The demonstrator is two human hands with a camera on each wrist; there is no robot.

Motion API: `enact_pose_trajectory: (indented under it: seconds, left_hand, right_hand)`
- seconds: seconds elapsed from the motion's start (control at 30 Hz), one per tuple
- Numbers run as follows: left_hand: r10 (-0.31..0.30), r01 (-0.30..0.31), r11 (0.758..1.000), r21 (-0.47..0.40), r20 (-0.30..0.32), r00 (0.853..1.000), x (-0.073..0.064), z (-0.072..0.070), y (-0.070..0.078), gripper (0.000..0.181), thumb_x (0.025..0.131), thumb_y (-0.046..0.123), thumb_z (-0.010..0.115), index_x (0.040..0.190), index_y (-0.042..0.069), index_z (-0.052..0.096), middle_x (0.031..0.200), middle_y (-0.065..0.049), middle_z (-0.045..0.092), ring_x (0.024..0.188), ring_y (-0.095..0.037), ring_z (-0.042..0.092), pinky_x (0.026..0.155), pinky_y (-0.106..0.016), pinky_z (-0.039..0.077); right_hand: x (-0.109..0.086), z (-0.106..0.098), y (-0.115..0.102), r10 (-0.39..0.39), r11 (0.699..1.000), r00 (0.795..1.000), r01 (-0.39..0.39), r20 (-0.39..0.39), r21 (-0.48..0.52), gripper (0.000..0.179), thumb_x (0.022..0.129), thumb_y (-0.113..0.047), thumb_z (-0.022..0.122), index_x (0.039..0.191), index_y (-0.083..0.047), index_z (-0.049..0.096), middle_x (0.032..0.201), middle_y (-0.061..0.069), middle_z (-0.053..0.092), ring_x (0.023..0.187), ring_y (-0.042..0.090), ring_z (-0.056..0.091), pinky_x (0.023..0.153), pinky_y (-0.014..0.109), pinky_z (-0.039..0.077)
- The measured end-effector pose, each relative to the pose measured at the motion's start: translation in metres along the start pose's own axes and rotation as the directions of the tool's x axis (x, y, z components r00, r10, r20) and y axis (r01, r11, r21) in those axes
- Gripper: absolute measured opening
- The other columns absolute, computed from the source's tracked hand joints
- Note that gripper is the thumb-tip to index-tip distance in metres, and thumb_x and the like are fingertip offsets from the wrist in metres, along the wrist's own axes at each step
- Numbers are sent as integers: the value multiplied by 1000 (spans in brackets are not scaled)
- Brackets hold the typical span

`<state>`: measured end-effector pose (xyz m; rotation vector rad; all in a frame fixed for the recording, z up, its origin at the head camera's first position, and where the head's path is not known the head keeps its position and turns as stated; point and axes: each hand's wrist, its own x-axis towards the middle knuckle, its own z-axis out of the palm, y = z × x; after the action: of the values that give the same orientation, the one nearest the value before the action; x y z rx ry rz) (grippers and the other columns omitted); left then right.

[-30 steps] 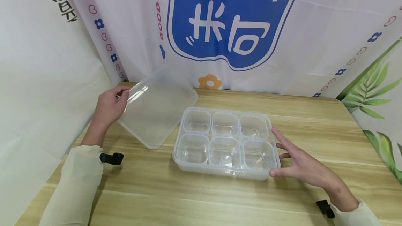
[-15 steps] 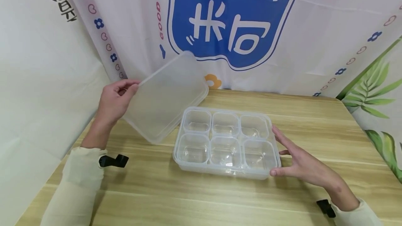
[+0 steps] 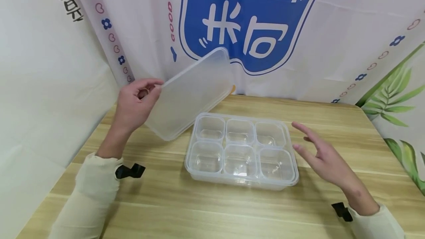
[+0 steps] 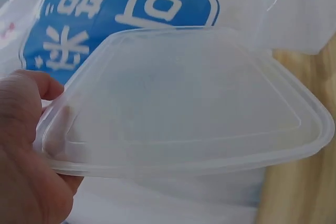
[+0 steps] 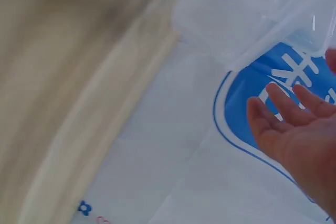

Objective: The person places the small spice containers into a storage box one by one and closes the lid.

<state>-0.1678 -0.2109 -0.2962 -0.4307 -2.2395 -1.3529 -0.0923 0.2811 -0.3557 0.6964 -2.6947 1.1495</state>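
Observation:
My left hand [image 3: 134, 102] pinches a translucent plastic lid [image 3: 196, 91] by its left edge, holding it tilted up behind and left of the box. In the left wrist view the lid [image 4: 178, 98] spans most of the picture, its rim between thumb and fingers. On the table sits a clear plastic box [image 3: 245, 182] with several small square compartments in two rows, nothing visible inside them. Just off the box's right end is my right hand [image 3: 327, 159], fingers spread and holding nothing. The right wrist view shows that hand [image 5: 299, 124] with loosely bent fingers.
The wood-grain table [image 3: 199, 213] reaches back to a white cloth [image 3: 348, 40] with a blue printed emblem. A pale cloth [image 3: 43, 84] hangs along the left side, and a leaf-printed one [image 3: 391, 95] is at the right. Black wrist mounts [image 3: 130, 171] sit on both sleeves.
My left hand has carried the lid up and to the right, tipping it steeper. My right hand has come away from the box's right end. The box stays about where it was.

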Motion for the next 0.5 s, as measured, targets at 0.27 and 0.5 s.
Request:
enact_pose_trajectory:
  seconds: [0.27,0.5]
  left_hand:
    - [319,-314,943,114,-31,947,7,22,25,18,94,6,68,108,1,77,83,-9,61,74,-16,50,61,-25,39]
    - [563,-554,806,206,22,826,7,40,42,25,94,17,62,104,-2,74,79,-11,58,71,-20,50,59,-29,41]
  right_hand:
    - [39,-4,-22,-6,971,1000,12,-26,239,40,112,-12,42,148,1,50,132,16,65,115,12,63,84,21,53]
    - [71,-10,-25,78,869,996,-90,45,486,50,113,-32,40,144,6,53,134,10,66,114,17,67,80,28,58]
